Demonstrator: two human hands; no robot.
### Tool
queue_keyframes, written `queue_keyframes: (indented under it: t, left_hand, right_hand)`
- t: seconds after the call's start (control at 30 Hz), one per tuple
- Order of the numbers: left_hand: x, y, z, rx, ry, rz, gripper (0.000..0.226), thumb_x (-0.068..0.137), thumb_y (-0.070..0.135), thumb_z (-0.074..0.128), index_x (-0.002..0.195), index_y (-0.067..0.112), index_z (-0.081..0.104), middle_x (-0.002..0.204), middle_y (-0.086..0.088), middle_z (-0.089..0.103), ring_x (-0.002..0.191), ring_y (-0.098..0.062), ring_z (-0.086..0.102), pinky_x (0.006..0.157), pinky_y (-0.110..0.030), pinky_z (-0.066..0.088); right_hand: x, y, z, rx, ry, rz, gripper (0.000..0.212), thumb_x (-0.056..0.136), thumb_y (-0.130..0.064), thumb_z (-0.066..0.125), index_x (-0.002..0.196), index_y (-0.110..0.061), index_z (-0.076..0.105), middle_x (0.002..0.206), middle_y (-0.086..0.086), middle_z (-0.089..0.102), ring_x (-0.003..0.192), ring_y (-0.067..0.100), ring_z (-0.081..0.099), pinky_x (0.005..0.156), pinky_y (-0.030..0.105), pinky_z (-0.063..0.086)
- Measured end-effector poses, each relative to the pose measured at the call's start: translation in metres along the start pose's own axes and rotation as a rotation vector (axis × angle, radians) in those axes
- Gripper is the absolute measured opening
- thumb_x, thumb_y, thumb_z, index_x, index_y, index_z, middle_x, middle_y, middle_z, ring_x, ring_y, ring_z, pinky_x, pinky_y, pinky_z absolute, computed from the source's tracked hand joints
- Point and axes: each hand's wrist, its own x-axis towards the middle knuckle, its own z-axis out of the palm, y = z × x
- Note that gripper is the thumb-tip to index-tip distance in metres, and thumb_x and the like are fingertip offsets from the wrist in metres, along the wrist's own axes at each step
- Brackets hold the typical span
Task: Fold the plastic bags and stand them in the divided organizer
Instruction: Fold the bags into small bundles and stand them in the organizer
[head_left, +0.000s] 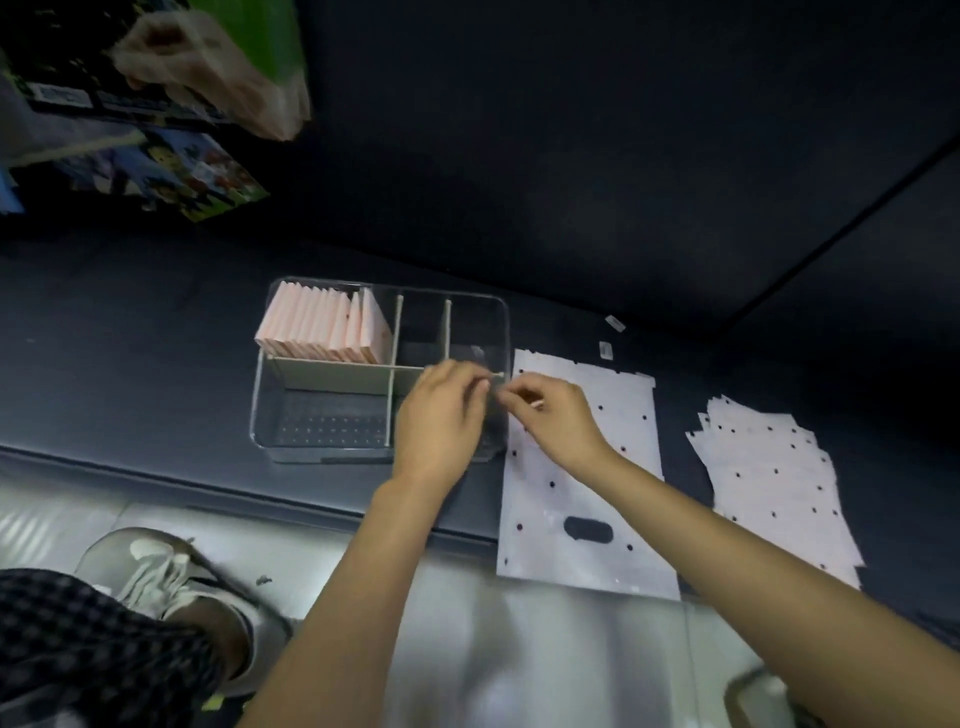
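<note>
Looking down from the head view, I have both hands meeting over the right end of the clear rectangular plastic organizer with white dividers (270, 332), right at its right wall. My left hand (441, 415) sits over the front right compartment, fingers curled with the fingertips drawn together toward the right; my right hand (550, 415) comes in from the right, thumb and forefinger pinched. Between the two pinches there seems to be something small and thin, possibly clear film or the tip of a divider; too blurred, I cannot tell what it is. The flat white plastic bag with black dots and an oval handle cutout (587, 519) lies just right of the organizer, directly under my right wrist, long axis running away from me, its near end hanging over the edge of the dark surface (156, 364). A loose stack of the same dotted white bags (769, 478) lies further right, apart from it. A row of folded pale pink bags (322, 325) already stands in the back left compartment; the other compartments look unfilled. My judgement: the right hand is nearer the flat bag, and folding should go along its long axis.
</note>
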Motion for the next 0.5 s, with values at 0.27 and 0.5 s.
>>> queue_keyframes:
  t: [0.27,0.5]
  left_hand:
    - [-0.096,0.003,0.069,0.32,-0.929,0.114,0.088,0.083,0.044,0.066,0.151,0.023,0.013,0.159,0.005,0.0,0.146,-0.014,-0.002,0.116,-0.028,0.008]
    - [-0.116,-0.006,0.068,0.383,-0.829,0.212,0.055,0.097,0.03,0.049,0.148,0.028,0.028,0.158,0.01,0.008,0.146,-0.007,0.004,0.115,-0.021,0.009]
  right_hand:
    - [-0.158,0.154,-0.054,-0.426,-0.279,0.134,0.067,0.079,-0.045,0.069,0.138,-0.027,0.041,0.141,-0.012,0.039,0.131,0.008,0.035,0.105,0.02,0.03]
    - [-0.184,0.175,-0.055,-0.424,-0.131,-0.049,0.022,0.092,-0.026,0.058,0.097,-0.011,0.073,0.126,0.001,0.062,0.12,0.019,0.057,0.097,0.03,0.048]
